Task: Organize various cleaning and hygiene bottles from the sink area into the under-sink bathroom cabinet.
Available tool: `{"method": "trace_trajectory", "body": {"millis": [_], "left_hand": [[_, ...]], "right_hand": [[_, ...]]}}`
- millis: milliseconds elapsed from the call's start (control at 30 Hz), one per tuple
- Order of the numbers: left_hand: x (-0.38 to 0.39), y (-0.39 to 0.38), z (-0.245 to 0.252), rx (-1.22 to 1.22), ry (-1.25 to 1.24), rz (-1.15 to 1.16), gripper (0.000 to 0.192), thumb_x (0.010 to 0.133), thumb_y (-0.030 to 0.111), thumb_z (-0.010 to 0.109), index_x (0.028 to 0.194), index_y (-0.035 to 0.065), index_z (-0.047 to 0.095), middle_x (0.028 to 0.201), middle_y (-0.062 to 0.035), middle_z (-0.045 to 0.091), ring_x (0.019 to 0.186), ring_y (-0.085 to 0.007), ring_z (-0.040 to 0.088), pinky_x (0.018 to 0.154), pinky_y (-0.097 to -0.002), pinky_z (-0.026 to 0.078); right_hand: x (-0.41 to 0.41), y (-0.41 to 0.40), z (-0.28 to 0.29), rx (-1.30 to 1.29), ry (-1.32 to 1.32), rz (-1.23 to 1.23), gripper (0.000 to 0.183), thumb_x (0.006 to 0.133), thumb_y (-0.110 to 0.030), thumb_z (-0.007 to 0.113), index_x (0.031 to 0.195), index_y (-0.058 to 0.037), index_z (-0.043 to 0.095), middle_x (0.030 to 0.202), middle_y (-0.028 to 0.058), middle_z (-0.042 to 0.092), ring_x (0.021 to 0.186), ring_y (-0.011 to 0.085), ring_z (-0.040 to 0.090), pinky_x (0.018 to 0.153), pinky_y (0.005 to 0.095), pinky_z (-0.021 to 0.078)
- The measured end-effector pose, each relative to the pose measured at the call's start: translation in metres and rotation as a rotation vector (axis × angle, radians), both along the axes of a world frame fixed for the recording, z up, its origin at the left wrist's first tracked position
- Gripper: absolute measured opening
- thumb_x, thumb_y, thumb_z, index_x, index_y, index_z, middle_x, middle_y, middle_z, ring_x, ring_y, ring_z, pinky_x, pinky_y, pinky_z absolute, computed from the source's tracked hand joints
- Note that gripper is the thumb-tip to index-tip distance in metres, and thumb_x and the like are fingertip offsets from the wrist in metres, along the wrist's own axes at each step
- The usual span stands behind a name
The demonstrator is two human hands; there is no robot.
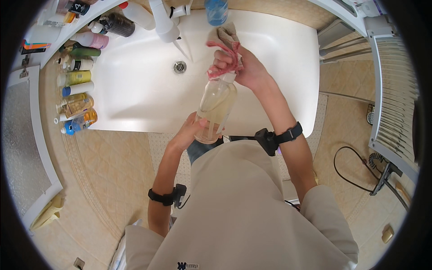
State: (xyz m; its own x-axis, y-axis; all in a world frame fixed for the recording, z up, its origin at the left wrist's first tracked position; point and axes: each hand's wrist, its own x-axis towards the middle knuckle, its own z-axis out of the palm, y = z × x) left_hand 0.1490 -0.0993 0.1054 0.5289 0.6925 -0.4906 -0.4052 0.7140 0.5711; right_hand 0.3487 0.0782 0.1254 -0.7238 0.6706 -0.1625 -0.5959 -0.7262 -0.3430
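A clear plastic bottle (pixel 218 103) of pale yellowish liquid is held tilted over the near part of the white sink. Around its lower end, my left hand (pixel 189 132) is closed with the thumb across the front. My right hand (pixel 248 67) grips a grey cloth with a pink edge (pixel 224 47), which is bunched around the bottle's white neck. The cloth hides most of the bottle's top. Both forearms wear black straps with small black devices.
The white sink (pixel 141 81) has a drain (pixel 179 67) and a white faucet (pixel 167 27). A blue bottle (pixel 216 12) stands at its back edge. Several toiletry bottles (pixel 77 77) line the left side. A mirrored cabinet door (pixel 30 141) hangs at left, a white slatted panel (pixel 395 91) at right.
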Motion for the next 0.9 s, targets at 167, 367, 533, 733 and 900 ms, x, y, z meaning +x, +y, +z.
{"method": "trace_trajectory", "body": {"millis": [167, 367, 533, 733, 900], "left_hand": [[0.016, 0.001, 0.009, 0.213, 0.520, 0.165, 0.065, 0.085, 0.034, 0.078, 0.133, -0.0036, 0.054, 0.114, -0.0133, 0.070, 0.102, -0.0215, 0.069, 0.093, -0.0346, 0.053], [0.028, 0.018, 0.045, 0.400, 1.118, 0.094, 0.059, 0.076, 0.034, 0.085, 0.120, 0.0021, 0.061, 0.098, -0.0142, 0.074, 0.088, -0.0247, 0.073, 0.082, -0.0363, 0.056], [0.023, 0.010, 0.043, 0.429, 1.182, 0.079, 0.061, 0.073, 0.037, 0.087, 0.117, 0.0023, 0.062, 0.097, -0.0166, 0.074, 0.088, -0.0272, 0.073, 0.082, -0.0356, 0.056], [0.019, -0.005, 0.028, 0.276, 0.942, 0.063, 0.056, 0.079, 0.034, 0.084, 0.120, 0.0014, 0.063, 0.098, -0.0125, 0.074, 0.088, -0.0203, 0.071, 0.084, -0.0334, 0.055], [0.000, -0.022, 0.010, 0.250, 0.811, 0.225, 0.054, 0.083, 0.022, 0.081, 0.127, -0.0011, 0.059, 0.109, -0.0096, 0.070, 0.101, -0.0143, 0.065, 0.092, -0.0308, 0.051]], "right_hand": [[0.001, -0.002, 0.029, 0.077, -0.517, -0.187, 0.029, 0.103, -0.031, 0.057, 0.117, -0.0059, 0.058, 0.097, 0.0046, 0.069, 0.088, 0.0143, 0.068, 0.080, 0.0300, 0.0559], [0.001, -0.013, 0.035, 0.371, -1.055, -0.242, 0.034, 0.093, -0.036, 0.070, 0.102, -0.0029, 0.068, 0.085, 0.0044, 0.071, 0.067, 0.0117, 0.068, 0.055, 0.0313, 0.0548], [0.015, -0.018, 0.025, 0.870, -1.510, -0.168, 0.035, 0.093, -0.033, 0.065, 0.078, -0.0013, 0.067, 0.053, 0.0045, 0.060, 0.051, 0.0177, 0.065, 0.048, 0.0309, 0.0487], [0.008, -0.025, -0.003, 0.875, -1.513, -0.138, 0.044, 0.100, -0.046, 0.057, 0.092, -0.0051, 0.072, 0.065, 0.0055, 0.068, 0.053, 0.0182, 0.065, 0.055, 0.0336, 0.0524], [-0.008, -0.002, -0.018, 0.150, -0.998, -0.227, 0.053, 0.103, -0.053, 0.050, 0.127, -0.0069, 0.062, 0.105, 0.0052, 0.073, 0.084, 0.0172, 0.071, 0.065, 0.0331, 0.0564]]}}
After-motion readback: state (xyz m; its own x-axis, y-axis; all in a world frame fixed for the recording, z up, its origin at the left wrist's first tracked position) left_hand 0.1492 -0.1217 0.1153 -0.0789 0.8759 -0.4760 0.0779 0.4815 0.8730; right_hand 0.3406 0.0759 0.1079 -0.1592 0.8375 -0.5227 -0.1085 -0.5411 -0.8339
